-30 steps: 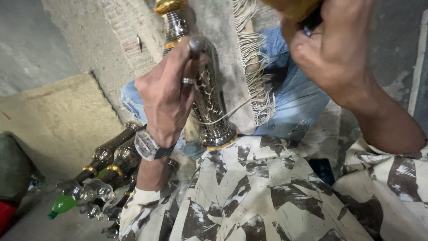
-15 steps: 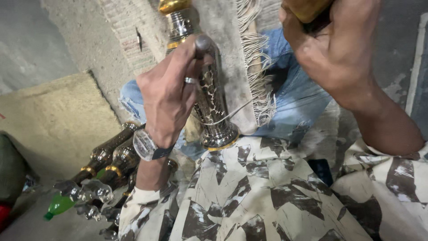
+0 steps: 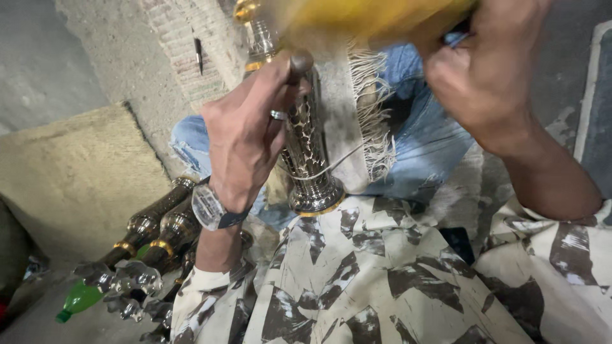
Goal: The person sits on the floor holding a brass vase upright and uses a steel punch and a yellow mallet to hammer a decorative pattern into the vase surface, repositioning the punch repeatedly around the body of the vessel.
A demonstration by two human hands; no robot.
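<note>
An ornate silver metal stem (image 3: 307, 146) with gold bands stands upright, its flared base resting on my patterned lap. My left hand (image 3: 245, 134), with a ring and a wristwatch, is closed around a small dark tool whose round end pokes out beside the stem's upper part. My right hand (image 3: 488, 70) is up at the top right, gripping a blurred yellow object (image 3: 370, 19) that streaks across the top of the view. A thin wire curves off the stem's lower part.
Several similar dark and gold metal stems (image 3: 159, 226) lie in a pile at the lower left, beside a green plastic bottle (image 3: 80, 299). A fringed grey cloth (image 3: 363, 121) hangs behind the stem. A beige cushion (image 3: 76, 178) leans against the plastered wall.
My right hand has moved left and the yellow object now sweeps blurred across the top. My left hand has risen slightly along the stem.
</note>
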